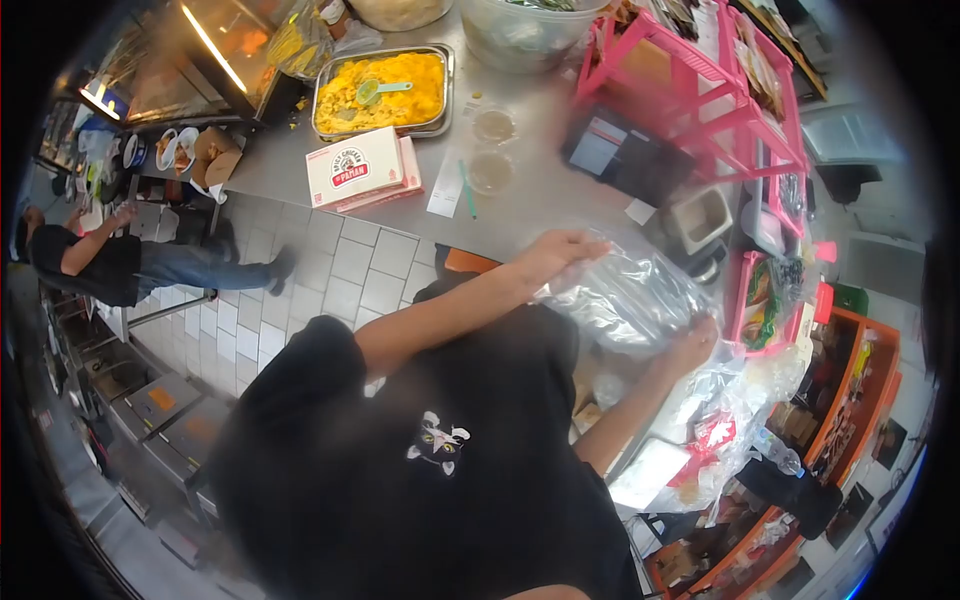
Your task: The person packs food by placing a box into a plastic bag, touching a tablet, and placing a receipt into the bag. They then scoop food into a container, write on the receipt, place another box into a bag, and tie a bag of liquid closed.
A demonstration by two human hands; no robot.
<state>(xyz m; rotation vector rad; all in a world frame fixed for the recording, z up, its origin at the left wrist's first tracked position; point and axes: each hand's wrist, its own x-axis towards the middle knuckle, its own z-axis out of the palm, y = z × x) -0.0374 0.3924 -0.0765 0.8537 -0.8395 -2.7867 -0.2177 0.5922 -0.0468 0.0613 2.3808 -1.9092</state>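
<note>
A crinkled clear plastic bag [635,295] is stretched between my two hands at the counter's edge. My left hand [562,258] pinches its left upper end, fingers closed. Gripping the lower right end is my right hand [690,345], its fingertips partly hidden by the shiny plastic. Left of the bag on the steel counter stand white-and-red printed food boxes [352,167], stacked. Behind them, a metal tray [447,112] holds yellow food with a pale green spoon [385,90] lying in it. Two clear round lids or cups [490,173] sit nearer the bag.
A dark box [625,155] and a pink rack [700,75] stand at the back right. Metal containers [697,220] are beside the bag. Plastic-wrapped items [715,430] and orange shelving [845,400] lie to the right. Another person [100,255] stands at the far left.
</note>
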